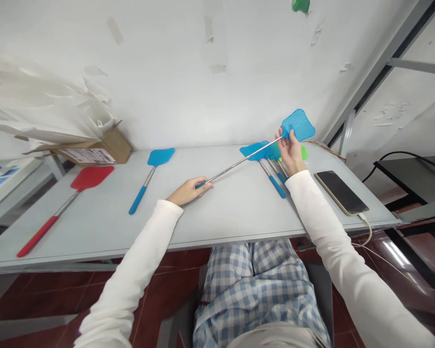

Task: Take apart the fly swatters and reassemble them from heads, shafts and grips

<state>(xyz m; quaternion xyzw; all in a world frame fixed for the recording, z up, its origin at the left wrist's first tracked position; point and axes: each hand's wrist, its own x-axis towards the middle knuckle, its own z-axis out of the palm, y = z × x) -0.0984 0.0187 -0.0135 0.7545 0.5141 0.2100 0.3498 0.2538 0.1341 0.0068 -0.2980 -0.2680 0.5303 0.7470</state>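
Observation:
A blue fly swatter (239,162) with a long, drawn-out metal shaft stretches between my two hands. My left hand (190,190) is closed round its blue handle, most of which the palm hides. Near the swatter's blue mesh head, my right hand (290,151) grips it with thumb and fingers. Under and behind my right hand lies a bunch of several fly swatters, with a blue one (255,151) in front and a green one (304,152) partly hidden. To the left of my left hand rests another blue fly swatter (160,156), its shaft short.
A red fly swatter (90,178) lies at the left of the grey table (217,224). Behind it stands an opened cardboard box (116,144) with white wrapping. A phone (340,192) with a charging cable is at the right edge. The white wall borders the table's back.

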